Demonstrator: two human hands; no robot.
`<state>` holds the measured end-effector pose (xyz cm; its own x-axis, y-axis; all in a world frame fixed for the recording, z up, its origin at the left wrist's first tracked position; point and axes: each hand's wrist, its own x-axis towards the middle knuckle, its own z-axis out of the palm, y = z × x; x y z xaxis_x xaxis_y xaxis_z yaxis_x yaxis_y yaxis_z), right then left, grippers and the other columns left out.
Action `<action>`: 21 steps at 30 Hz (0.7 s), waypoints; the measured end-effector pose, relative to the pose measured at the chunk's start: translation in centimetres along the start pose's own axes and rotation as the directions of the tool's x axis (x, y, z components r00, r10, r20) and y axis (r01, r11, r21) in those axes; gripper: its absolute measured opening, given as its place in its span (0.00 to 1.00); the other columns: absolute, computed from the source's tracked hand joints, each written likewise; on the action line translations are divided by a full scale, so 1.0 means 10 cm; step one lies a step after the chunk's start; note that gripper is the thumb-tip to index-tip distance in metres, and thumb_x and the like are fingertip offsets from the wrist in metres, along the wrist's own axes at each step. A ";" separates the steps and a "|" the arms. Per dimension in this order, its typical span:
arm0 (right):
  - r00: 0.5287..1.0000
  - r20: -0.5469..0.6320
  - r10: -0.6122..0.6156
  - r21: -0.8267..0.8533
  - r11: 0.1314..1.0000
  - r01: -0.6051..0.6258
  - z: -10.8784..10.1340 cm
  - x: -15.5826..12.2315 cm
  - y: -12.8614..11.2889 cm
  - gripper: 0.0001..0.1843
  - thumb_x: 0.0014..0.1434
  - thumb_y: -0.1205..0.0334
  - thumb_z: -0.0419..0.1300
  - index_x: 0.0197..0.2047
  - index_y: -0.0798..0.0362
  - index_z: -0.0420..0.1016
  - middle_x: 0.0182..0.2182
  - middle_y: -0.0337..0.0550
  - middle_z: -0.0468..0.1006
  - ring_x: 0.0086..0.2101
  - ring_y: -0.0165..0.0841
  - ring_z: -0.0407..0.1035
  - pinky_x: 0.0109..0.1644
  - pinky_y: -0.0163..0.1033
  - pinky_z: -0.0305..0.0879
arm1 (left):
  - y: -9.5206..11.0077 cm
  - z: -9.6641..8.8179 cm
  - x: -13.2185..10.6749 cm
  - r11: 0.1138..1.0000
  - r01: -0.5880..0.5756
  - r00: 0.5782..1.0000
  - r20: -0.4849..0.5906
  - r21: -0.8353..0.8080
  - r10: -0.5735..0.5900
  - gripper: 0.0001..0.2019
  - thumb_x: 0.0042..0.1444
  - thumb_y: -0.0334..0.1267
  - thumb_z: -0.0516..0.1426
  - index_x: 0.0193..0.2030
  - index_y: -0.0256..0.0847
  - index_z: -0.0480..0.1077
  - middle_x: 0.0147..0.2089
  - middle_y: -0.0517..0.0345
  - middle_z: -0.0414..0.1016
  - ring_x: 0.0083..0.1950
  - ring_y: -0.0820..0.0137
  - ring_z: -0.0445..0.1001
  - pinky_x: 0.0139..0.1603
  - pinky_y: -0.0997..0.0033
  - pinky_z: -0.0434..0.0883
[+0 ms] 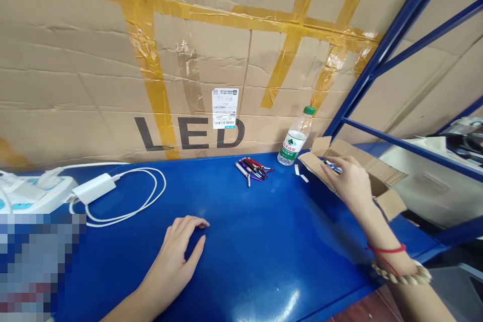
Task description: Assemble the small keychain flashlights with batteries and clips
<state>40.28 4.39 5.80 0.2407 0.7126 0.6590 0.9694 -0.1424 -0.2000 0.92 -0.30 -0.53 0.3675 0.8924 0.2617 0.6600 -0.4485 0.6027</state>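
Blue pen (333, 165) pinched in right hand (349, 181) fingertips, centre right of frame, just over the open carton (381, 171). Left hand (177, 254) flat, fingers loosely spread, palm down on blue table (264, 241), lower centre, holding nothing. Pen pile (253, 167) lies upper centre, apart from both hands. Water bottle (296, 138) upright between pile and carton. White charger (93, 188) with looped cable (151, 196) at left. Taped cardboard wall (113, 60) behind.

We record a blue worktop (241, 241), a wall of flattened cardboard (75, 75) crossed with yellow tape (151, 75) and printed "LED", and blue steel shelving (381, 55) at right.
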 end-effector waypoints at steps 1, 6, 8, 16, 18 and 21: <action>0.999 0.021 -0.047 0.044 0.998 0.046 0.04 -0.03 -0.11 0.26 0.57 0.46 0.50 0.43 0.59 0.76 0.37 0.55 0.74 0.38 0.43 0.70 0.41 0.46 0.65 | 0.01 0.00 0.00 1.000 -0.004 1.000 0.009 -0.003 0.004 0.08 0.60 0.38 0.48 0.43 0.46 0.65 0.44 0.55 0.71 0.47 0.61 0.67 0.49 0.55 0.65; 0.903 0.364 -0.227 0.214 0.964 0.156 0.43 -0.17 -0.93 0.38 0.55 0.39 0.50 0.61 0.58 0.59 0.54 0.61 0.65 0.54 0.48 0.60 0.55 0.51 0.57 | 0.02 -0.01 -0.01 1.000 -0.026 1.000 0.004 0.001 0.026 0.08 0.61 0.38 0.47 0.44 0.46 0.64 0.44 0.53 0.71 0.48 0.60 0.67 0.50 0.54 0.64; 0.840 0.520 -0.156 0.127 0.986 0.104 0.62 -0.16 -1.19 0.45 0.53 0.35 0.49 0.65 0.54 0.48 0.61 0.62 0.54 0.60 0.54 0.46 0.57 0.57 0.50 | 0.03 -0.02 -0.02 0.999 -0.035 0.999 -0.002 0.004 0.035 0.08 0.61 0.38 0.47 0.45 0.46 0.64 0.44 0.53 0.71 0.48 0.60 0.67 0.49 0.54 0.64; 0.789 0.590 -0.173 0.109 0.985 0.135 1.15 -0.06 -1.57 0.38 0.59 0.40 0.45 0.66 0.52 0.47 0.63 0.60 0.49 0.61 0.60 0.39 0.56 0.67 0.41 | 0.05 -0.04 -0.03 0.999 -0.045 0.999 -0.017 -0.011 0.044 0.08 0.59 0.35 0.49 0.44 0.46 0.65 0.43 0.54 0.71 0.46 0.62 0.69 0.48 0.56 0.67; 0.775 0.594 -0.216 0.119 0.976 0.181 1.19 -0.08 -1.57 0.31 0.62 0.47 0.43 0.65 0.51 0.49 0.63 0.58 0.50 0.61 0.57 0.42 0.57 0.66 0.42 | 0.06 -0.04 -0.04 0.999 -0.032 0.999 -0.036 -0.020 0.031 0.08 0.59 0.35 0.49 0.44 0.46 0.65 0.43 0.54 0.71 0.46 0.62 0.68 0.48 0.57 0.66; 0.739 0.595 -0.317 0.165 0.948 0.273 1.20 -0.12 -1.57 0.27 0.64 0.53 0.41 0.65 0.49 0.50 0.64 0.54 0.49 0.61 0.52 0.43 0.58 0.61 0.43 | 0.07 -0.04 -0.04 0.999 -0.032 0.999 -0.016 -0.036 0.031 0.08 0.59 0.34 0.48 0.44 0.45 0.65 0.44 0.53 0.71 0.46 0.62 0.67 0.49 0.55 0.65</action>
<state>24.20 14.03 -0.52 -0.1580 0.9802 0.1193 0.9764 0.1731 -0.1290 0.96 -0.99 0.08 0.3774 0.8787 0.2923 0.6243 -0.4745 0.6205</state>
